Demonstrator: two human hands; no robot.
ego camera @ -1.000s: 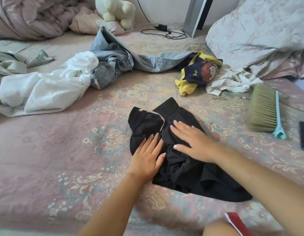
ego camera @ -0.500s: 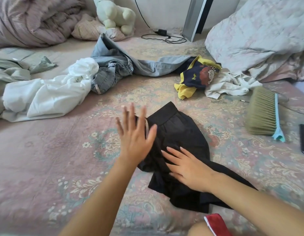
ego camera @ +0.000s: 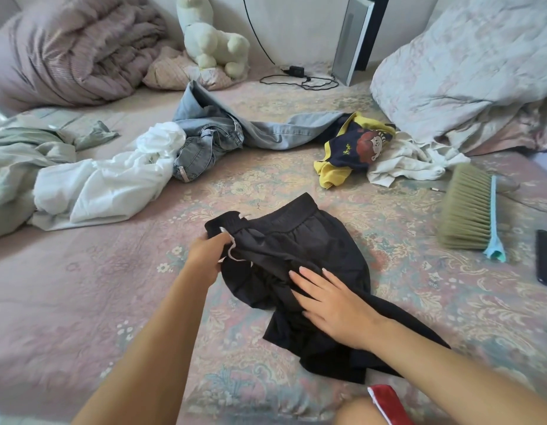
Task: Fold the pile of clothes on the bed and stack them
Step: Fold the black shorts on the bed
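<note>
Currently the left hand (ego camera: 206, 254) is pinching the waistband corner of the black garment (ego camera: 300, 259) at mid-bed (ego camera: 82, 302); the right hand (ego camera: 333, 299) is pressing it, fingers flat. Jeans (ego camera: 211, 142), white shirt (ego camera: 112, 182) and yellow top (ego camera: 352, 148) are lying unfolded; no stack is showing.

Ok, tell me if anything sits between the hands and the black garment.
Nothing does. The left hand grips the black garment at its waistband corner, and the right hand lies flat on its middle.
</note>
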